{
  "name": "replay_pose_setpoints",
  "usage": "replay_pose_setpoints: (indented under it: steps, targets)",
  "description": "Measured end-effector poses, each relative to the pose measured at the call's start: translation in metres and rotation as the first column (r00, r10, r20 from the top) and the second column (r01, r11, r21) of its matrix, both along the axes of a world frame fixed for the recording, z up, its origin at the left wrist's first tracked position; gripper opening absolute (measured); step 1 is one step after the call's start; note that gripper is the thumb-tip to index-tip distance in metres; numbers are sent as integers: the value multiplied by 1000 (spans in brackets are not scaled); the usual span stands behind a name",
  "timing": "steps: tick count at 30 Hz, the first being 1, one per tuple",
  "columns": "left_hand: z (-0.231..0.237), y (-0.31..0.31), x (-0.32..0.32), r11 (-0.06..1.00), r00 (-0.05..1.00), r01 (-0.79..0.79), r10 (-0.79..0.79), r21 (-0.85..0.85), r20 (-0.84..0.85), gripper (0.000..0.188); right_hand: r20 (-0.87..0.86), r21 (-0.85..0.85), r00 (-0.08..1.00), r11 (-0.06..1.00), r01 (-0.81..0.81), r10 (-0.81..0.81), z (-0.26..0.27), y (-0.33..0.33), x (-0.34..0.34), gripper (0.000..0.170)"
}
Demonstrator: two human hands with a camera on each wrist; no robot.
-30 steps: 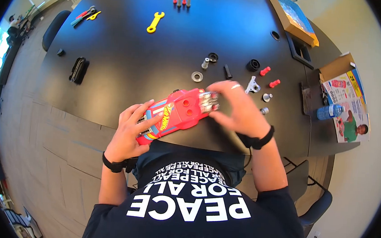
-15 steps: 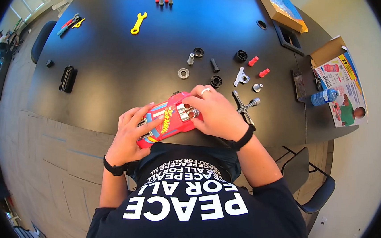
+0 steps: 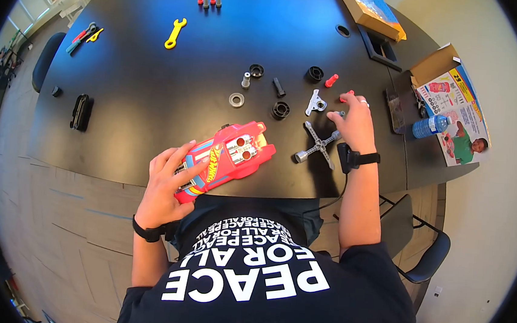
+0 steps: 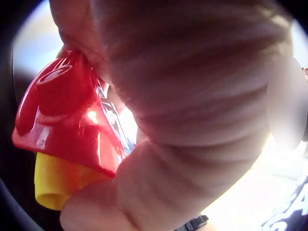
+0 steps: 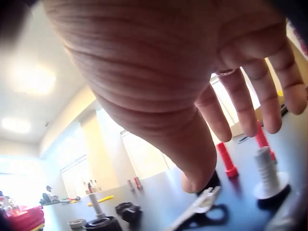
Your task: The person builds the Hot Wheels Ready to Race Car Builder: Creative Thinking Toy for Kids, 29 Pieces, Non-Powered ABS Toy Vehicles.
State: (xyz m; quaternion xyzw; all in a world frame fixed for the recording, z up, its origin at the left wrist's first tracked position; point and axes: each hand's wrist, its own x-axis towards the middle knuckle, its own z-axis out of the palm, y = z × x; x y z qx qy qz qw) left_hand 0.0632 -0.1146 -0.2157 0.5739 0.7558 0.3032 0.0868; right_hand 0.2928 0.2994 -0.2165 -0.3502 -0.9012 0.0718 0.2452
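A red toy car (image 3: 259, 164) with a Hot Wheels sticker lies near the table's front edge, a chrome engine piece (image 3: 242, 150) seated on it. My left hand (image 3: 162, 184) grips one end, fingers across the top and thumb along the near side. In the left wrist view, the car's red body (image 4: 57, 120) shows beside the palm, above a yellow part (image 4: 50, 180). My right hand (image 3: 356, 125) hovers palm down with fingers spread and nothing held. Below its fingertips stand a grey bolt with a wide flange (image 5: 266, 173) and a red bolt (image 5: 227, 160).
A grey cross wrench (image 3: 318, 145), a grey bracket (image 3: 314, 104), and black wheels (image 3: 281, 110) lie between the hands. Farther back are a yellow wrench (image 3: 175, 33) and several upright bolts (image 3: 206, 1). A water bottle (image 3: 430, 127) and an open printed box (image 3: 457, 110) stand right.
My right hand brought the chrome engine piece onto the car, let it go, and moved right over the loose bolts. My left hand keeps its grip on the car.
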Motion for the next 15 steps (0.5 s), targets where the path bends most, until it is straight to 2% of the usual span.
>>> replay_pose_setpoints:
  steps: [3,5,6,7,9,11,13,15]
  targets:
    - [0,2,-5,1000,1000,11,-11,3,14,88,14,-73,999,997,34,-33,3,7,3,43]
    - [3,4,-7,1000,999,25,-24,-4,31,87,-102,-211,993,975,-72,52,16,-14,-11,40]
    - [7,5,-8,999,1000,10,-11,-40,-21,88,-130,-152,976,969,-193,174,15,-23,-17,39]
    - [12,6,-9,997,997,-3,-2,-74,-74,89,-126,-171,971,960,-221,201,15,-36,-25,38]
    - [14,8,-10,995,997,-36,29,-94,-70,89,-146,-192,933,916,-352,328,16,-55,-39,37]
    - [9,7,-16,990,983,-91,72,-106,-171,93,-147,-238,923,893,-382,356,16,-70,-47,35]
    - [10,5,-18,989,983,-105,88,-103,-163,93,-149,-285,907,861,-420,393,14,-78,-51,34]
    - [8,4,-19,992,992,-89,81,-85,-95,92,-165,-355,928,858,-373,335,14,-80,-52,31]
